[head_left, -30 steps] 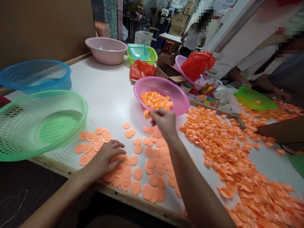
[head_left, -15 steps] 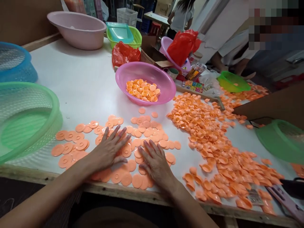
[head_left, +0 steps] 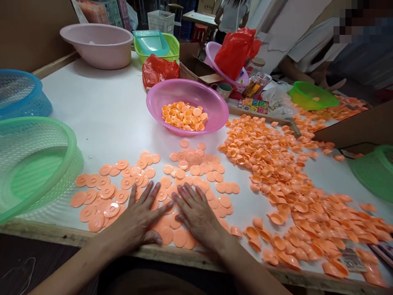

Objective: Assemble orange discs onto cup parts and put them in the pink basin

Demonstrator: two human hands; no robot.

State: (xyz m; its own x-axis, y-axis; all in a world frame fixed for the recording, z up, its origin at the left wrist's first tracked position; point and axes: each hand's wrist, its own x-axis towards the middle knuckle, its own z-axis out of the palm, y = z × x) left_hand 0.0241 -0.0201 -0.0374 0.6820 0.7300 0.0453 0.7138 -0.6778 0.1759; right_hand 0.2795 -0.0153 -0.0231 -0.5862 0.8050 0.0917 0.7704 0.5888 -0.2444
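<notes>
My left hand (head_left: pixel 141 215) lies palm down with its fingers spread over flat orange plastic discs (head_left: pixel 107 191) near the front of the white table. Beside it, my right hand (head_left: pixel 196 211) rests the same way on more of these discs, fingers stretched out. The fingertips of both hands almost meet at the middle. Many discs have a raised ring at the centre; some overlap, and those under my palms are hidden. Behind the discs stands a pink basin (head_left: pixel 187 92) with small orange cup-shaped pieces (head_left: pixel 184 116) in it.
A large heap of orange cup-like pieces (head_left: pixel 294 192) spreads over the right side. Green (head_left: pixel 72 151) and blue (head_left: pixel 39 96) mesh baskets stand at left. At the back are a pale pink basin (head_left: pixel 101 49), red bags (head_left: pixel 159 69) and a cardboard box (head_left: pixel 193 63). Another person's arm (head_left: pixel 294 69) shows at right.
My left hand has slid toward the table's front edge, among the discs. My right hand stays flat close by. Some discs have shifted, and the view has turned slightly.
</notes>
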